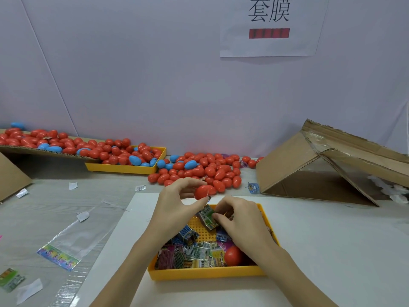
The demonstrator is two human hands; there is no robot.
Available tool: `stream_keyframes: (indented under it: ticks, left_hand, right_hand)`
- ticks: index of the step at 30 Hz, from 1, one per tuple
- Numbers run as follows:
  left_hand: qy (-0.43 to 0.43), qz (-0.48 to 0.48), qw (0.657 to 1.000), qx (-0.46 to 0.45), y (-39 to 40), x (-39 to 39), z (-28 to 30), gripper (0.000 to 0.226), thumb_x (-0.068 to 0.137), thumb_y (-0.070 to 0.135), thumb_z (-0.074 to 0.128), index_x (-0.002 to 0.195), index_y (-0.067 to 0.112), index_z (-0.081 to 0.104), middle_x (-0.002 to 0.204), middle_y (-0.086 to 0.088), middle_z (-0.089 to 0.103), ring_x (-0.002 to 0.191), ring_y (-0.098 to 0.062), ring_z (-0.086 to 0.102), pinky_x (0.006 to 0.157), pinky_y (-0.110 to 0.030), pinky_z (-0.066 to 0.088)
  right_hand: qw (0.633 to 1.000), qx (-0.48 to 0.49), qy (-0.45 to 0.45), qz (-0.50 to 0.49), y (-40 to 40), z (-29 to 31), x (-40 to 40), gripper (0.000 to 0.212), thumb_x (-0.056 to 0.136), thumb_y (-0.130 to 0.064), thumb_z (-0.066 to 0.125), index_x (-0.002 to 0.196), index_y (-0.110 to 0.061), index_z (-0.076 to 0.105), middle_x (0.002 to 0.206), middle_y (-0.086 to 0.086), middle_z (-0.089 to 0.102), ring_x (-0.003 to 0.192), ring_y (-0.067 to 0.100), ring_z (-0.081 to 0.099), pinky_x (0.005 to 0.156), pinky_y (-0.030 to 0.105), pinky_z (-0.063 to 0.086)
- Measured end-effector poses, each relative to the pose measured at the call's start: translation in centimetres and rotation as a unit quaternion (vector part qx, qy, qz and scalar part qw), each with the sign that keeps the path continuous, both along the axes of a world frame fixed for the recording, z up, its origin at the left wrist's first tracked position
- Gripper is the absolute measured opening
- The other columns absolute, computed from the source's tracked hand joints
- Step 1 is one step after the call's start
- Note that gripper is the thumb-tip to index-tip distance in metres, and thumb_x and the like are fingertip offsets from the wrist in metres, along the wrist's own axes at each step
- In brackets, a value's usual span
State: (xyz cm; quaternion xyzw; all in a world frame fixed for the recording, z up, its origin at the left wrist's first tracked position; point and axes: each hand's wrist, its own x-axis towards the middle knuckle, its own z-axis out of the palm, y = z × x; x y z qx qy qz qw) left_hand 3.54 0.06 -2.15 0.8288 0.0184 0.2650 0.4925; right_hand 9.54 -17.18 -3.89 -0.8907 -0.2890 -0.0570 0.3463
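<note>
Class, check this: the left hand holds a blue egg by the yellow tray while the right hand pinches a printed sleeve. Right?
No. The head view shows the egg in the left hand is red, not blue. The rest holds: it is by the yellow tray, and the right hand pinches a printed sleeve.

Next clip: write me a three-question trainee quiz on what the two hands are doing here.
1. True or false: the left hand holds a blue egg.
2. What does the right hand pinch? A) a printed sleeve B) a cardboard box C) a clear bag
3. Fill in: the loose red egg lies in the near yellow ____.
Key: 1 false, it grips the held red egg; 2 A; 3 tray.
</note>
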Motion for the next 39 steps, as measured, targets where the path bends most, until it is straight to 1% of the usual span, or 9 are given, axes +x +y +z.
stream_keyframes:
  ticks: [10,13,16,19,23,28,30,34,39]
  left_hand:
    - [-0.006,0.015,1.0,-0.022,0.4,0.2,-0.1,0.033,0.093,0.013,0.075,0.12,0.033,0.071,0.11,0.012,0.073,0.097,-0.002,0.07,0.088,-0.021,0.059]
    - [-0.003,0.0,0.999,-0.048,0.4,0.1,0.2,0.032,0.101,0.009,0.059,0.118,0.034,0.068,0.089,0.006,0.069,0.08,-0.018,0.07,0.075,-0.032,0.061]
    - [0.011,-0.023,0.998,-0.049,0.4,-0.1,0.2,0.029,0.103,0.008,0.044,0.103,0.028,0.064,0.062,0.003,0.054,0.061,-0.026,0.055,0.058,-0.039,0.047]
    - [0.026,-0.039,0.999,-0.007,-0.1,-0.3,0.2,0.014,0.1,0.026,0.049,0.091,0.027,0.06,0.065,0.01,0.049,0.06,-0.011,0.044,0.059,-0.025,0.037]
    - [0.019,-0.015,0.992,0.127,-0.4,-0.4,-0.3,0.007,0.096,0.044,0.067,0.097,0.039,0.062,0.081,0.008,0.044,0.068,-0.007,0.046,0.064,-0.016,0.039]
    - [0.015,-0.003,0.982,0.19,-0.3,-0.2,-0.9,0.008,0.097,0.029,0.071,0.097,0.034,0.064,0.079,0.008,0.042,0.071,-0.009,0.048,0.063,-0.018,0.034]
    - [-0.003,0.008,0.983,0.183,-0.2,-0.2,-0.9,0.01,0.096,0.027,0.071,0.097,0.034,0.064,0.079,0.01,0.043,0.072,-0.008,0.049,0.063,-0.014,0.037]
    - [-0.04,0.023,0.986,0.163,-0.3,-0.2,-0.6,0.011,0.095,0.027,0.073,0.096,0.033,0.064,0.08,0.01,0.047,0.072,-0.012,0.05,0.062,-0.013,0.038]
    - [-0.072,0.003,0.985,0.155,-0.8,-0.2,-0.2,0.012,0.094,0.021,0.075,0.097,0.028,0.066,0.085,0.012,0.052,0.072,-0.014,0.051,0.063,-0.013,0.04]
  right_hand:
    - [1.0,0.014,-0.015,0.016,-0.2,-0.3,0.4,0.015,0.1,-0.026,0.064,0.096,-0.023,0.078,0.091,-0.011,0.073,0.086,0.005,0.063,0.075,0.023,0.05]
    - [0.999,0.033,-0.02,0.013,-0.3,-0.3,0.5,0.019,0.102,-0.028,0.062,0.087,-0.023,0.072,0.082,-0.008,0.07,0.081,0.006,0.062,0.07,0.024,0.047]
    - [0.998,0.063,-0.016,0.02,-0.7,0.0,0.6,0.023,0.102,-0.028,0.062,0.081,-0.02,0.068,0.076,-0.006,0.066,0.079,0.009,0.06,0.067,0.026,0.046]
    - [0.996,0.07,-0.018,0.046,-1.0,0.4,0.6,0.025,0.103,-0.026,0.061,0.079,-0.021,0.066,0.072,-0.009,0.062,0.076,0.011,0.058,0.063,0.023,0.043]
    - [0.996,0.058,-0.018,0.069,-1.1,0.5,0.5,0.019,0.103,-0.026,0.061,0.086,-0.024,0.069,0.074,-0.011,0.063,0.077,0.007,0.059,0.064,0.018,0.042]
    - [0.995,0.044,-0.012,0.085,-1.0,0.6,0.4,0.019,0.103,-0.029,0.061,0.086,-0.03,0.069,0.077,-0.011,0.065,0.078,0.005,0.059,0.066,0.018,0.042]
    - [0.996,0.064,-0.009,0.064,-1.0,0.7,0.3,0.007,0.102,-0.034,0.063,0.106,-0.035,0.069,0.092,-0.015,0.066,0.085,0.002,0.062,0.071,0.017,0.047]
    - [0.982,0.175,0.069,0.014,-0.7,1.2,0.3,0.022,0.096,-0.042,0.068,0.114,-0.033,0.06,0.1,-0.014,0.068,0.092,-0.001,0.066,0.071,0.016,0.054]
    - [0.914,0.283,0.278,0.084,-0.9,2.0,0.1,0.032,0.092,-0.045,0.069,0.111,-0.019,0.072,0.092,0.002,0.08,0.086,0.016,0.077,0.067,0.021,0.057]
